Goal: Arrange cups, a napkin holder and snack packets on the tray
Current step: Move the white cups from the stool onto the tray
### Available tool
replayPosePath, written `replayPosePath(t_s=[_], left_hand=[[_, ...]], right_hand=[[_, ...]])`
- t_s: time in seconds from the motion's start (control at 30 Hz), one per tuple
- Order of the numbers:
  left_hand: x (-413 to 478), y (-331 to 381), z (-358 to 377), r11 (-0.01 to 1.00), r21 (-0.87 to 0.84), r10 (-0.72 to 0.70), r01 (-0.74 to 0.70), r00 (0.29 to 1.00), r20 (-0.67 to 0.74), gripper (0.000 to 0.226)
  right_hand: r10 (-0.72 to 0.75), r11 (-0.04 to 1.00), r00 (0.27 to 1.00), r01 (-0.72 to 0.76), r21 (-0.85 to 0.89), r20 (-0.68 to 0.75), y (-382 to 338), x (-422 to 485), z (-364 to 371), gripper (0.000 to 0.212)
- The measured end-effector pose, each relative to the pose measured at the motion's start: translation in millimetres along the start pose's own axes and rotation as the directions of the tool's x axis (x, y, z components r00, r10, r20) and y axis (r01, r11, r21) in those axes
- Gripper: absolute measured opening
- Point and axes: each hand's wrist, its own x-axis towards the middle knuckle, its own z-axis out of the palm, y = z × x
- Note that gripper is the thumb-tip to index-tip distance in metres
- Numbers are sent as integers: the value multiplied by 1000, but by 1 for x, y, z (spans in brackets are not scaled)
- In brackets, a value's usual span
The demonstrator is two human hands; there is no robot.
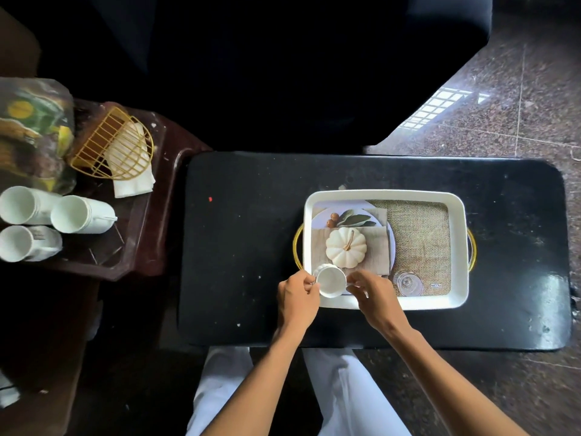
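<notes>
A white tray (457,215) with gold handles and a printed pumpkin picture lies on the black table (245,247). One white cup (330,280) stands upright in the tray's near left corner. My left hand (297,297) pinches the cup's left side. My right hand (372,294) touches its right side with fingers curled. Three more white cups (23,205) lie on the brown side table at far left. A gold wire napkin holder (116,146) with white napkins lies there too, beside snack packets (34,133).
The brown side table (138,247) stands left of the black table and a little lower. Speckled stone floor (518,114) shows at right. White trouser legs (345,388) are below the table's near edge. Dark furniture fills the far side.
</notes>
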Motion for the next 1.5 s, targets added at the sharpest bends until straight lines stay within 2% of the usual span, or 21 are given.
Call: replayPosePath(t_s=[0.07,0.13,0.27,0.33,0.43,0.53,0.7,0.8,0.93,1.17,1.37,1.5], left_hand=[[-2,0,-13,1000,-3,21,-21,1000,10,16],[-6,-2,-36,999,-39,35,-35,999,-15,19],[-13,-21,-117,981,-181,24,-66,975,-221,16],[-15,-38,-168,968,-238,-1,-84,942,-337,14],[-10,-71,-247,951,-282,-49,-123,846,-531,13],[6,-106,-315,917,-376,-140,-132,776,-615,14],[41,-130,-370,823,-551,-225,-137,812,-538,19],[57,-131,-382,796,-587,-182,-150,865,-468,27],[68,-126,-384,817,-547,-104,-182,886,-451,34],[75,-121,-387,838,-516,-47,-177,919,-391,36],[62,-119,-377,818,-559,-95,-132,929,-358,36],[46,-108,-349,843,-519,-40,-141,946,-323,35]], right_hand=[[-3,999,1000,4,-37,17,-6,-2,-5,23],[-26,998,999,24,-62,-41,-18,-7,-10,30],[-124,990,972,134,36,-199,-73,-18,-6,28],[-150,978,967,175,113,-207,-115,-21,8,23],[-144,945,977,184,271,-160,-183,-18,44,18],[-168,905,980,196,378,-107,-251,-6,89,11],[-220,894,971,239,379,-93,-339,29,155,13],[-233,906,967,256,337,-106,-375,51,188,22],[-204,937,976,218,274,-80,-394,69,211,35],[-141,938,980,179,298,-143,-395,78,226,15],[-144,932,974,192,309,-173,-375,65,214,12],[-152,923,962,220,315,-229,-339,36,182,8]])
